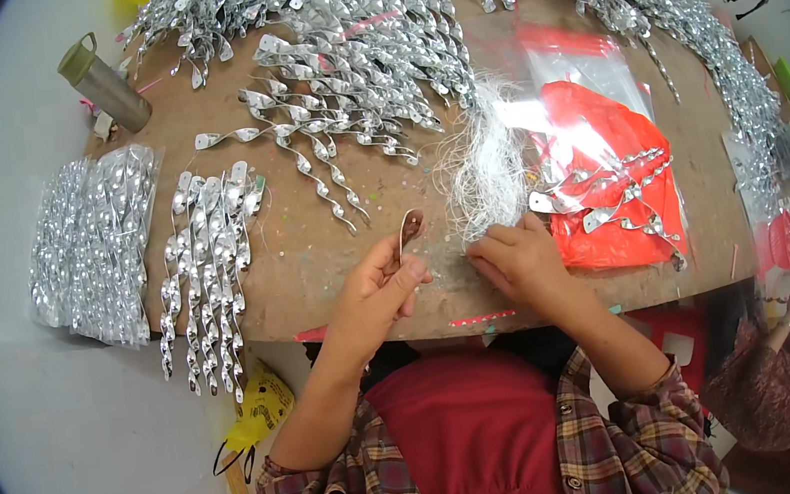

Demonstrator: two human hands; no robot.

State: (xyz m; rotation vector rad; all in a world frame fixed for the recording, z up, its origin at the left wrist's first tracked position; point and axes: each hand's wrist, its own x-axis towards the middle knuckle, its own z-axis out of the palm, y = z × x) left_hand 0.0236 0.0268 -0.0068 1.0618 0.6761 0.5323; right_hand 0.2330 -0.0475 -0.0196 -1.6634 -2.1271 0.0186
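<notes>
Silver twisty strips lie all over our brown table [334, 245], so we can grab one fast. Our left hand [376, 290] is closed around one small curved strip [408, 228], pinched in thumb and finger so its tip sticks up above the hand. Our right hand [518, 260] is curled just beside it, fingertips pressed together, maybe on a thin thread; we cannot tell. White threads [485, 169] sit right above that hand. Both wrists rest on the table edge, elbows bent back.
</notes>
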